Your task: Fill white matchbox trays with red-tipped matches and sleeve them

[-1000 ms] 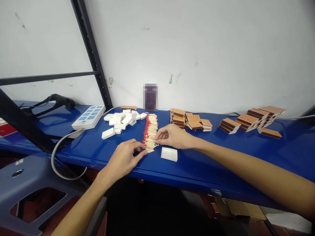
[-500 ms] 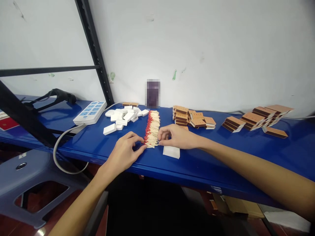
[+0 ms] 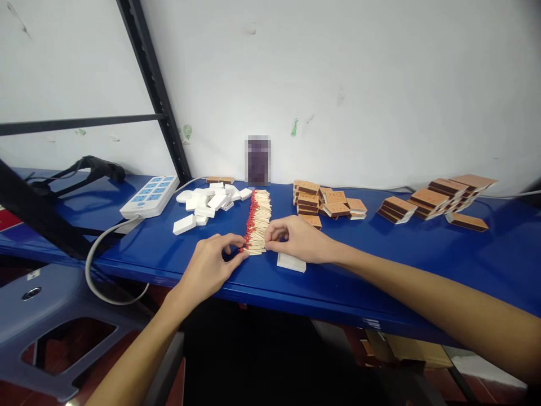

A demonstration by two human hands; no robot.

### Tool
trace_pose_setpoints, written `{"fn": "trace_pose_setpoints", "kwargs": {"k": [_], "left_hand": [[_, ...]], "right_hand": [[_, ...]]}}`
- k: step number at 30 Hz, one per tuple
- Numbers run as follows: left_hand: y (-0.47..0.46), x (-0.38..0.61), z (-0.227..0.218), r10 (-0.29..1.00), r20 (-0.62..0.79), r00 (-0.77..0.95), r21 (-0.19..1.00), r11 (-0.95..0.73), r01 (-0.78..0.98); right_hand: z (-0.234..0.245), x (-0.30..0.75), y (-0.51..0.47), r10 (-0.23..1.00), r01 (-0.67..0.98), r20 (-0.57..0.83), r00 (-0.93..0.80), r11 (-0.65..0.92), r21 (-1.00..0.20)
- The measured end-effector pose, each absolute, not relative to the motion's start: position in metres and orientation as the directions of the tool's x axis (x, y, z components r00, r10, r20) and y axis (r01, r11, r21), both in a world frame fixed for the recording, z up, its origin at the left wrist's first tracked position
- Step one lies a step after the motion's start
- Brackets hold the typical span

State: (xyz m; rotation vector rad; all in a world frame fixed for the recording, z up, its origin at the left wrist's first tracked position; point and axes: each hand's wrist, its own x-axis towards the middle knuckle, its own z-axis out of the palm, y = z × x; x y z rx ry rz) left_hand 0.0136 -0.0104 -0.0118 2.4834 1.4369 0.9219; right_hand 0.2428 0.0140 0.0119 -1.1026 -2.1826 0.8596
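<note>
A long row of red-tipped matches (image 3: 261, 217) lies on the blue table, heads to the left and bare wooden ends to the right. At its near end, my left hand (image 3: 213, 259) pinches match heads between thumb and forefinger. Opposite it, my right hand (image 3: 296, 239) has its thumb and fingertips closed on the wooden ends; how many matches each hand grips is hidden. Just below the right hand sits an open white matchbox tray (image 3: 291, 263), partly covered by that hand.
White matchbox trays (image 3: 205, 211) are heaped left of the matches. Brown matchboxes (image 3: 307, 197) stand piled to the right, with more stacked boxes (image 3: 429, 197) farther right. A white power strip (image 3: 150, 196) lies near the black rack post (image 3: 163, 101). A grey-blue stool (image 3: 38, 316) stands below left.
The whole view has shifted slightly. My right thumb and fingertips have come closer together at the wooden ends of the matches. My left hand stays at the heads.
</note>
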Motion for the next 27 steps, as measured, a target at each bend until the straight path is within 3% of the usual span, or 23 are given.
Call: {"fn": "trace_pose_setpoints", "kwargs": {"k": [5,9,16,27], "left_hand": [[-0.009,0.013,-0.013,0.792,0.488,0.366,0.371,-0.568,0.735],[-0.009,0.013,-0.012,0.808,0.448,0.383,0.414,-0.567,0.712],[-0.009,0.011,-0.010,0.800,0.409,0.439,0.423,-0.593,0.685],[-0.008,0.009,-0.011,0.761,0.404,0.507,0.339,-0.639,0.690]], "right_hand": [[0.008,0.259,0.002,0.798,0.515,0.384,-0.465,0.597,-0.616],[-0.001,0.273,-0.008,0.727,0.525,0.433,-0.533,0.685,-0.504],[-0.008,0.272,-0.017,0.658,0.562,0.338,-0.673,0.752,-0.344],[-0.007,0.270,-0.017,0.690,0.619,0.266,-0.673,0.722,-0.310]]}}
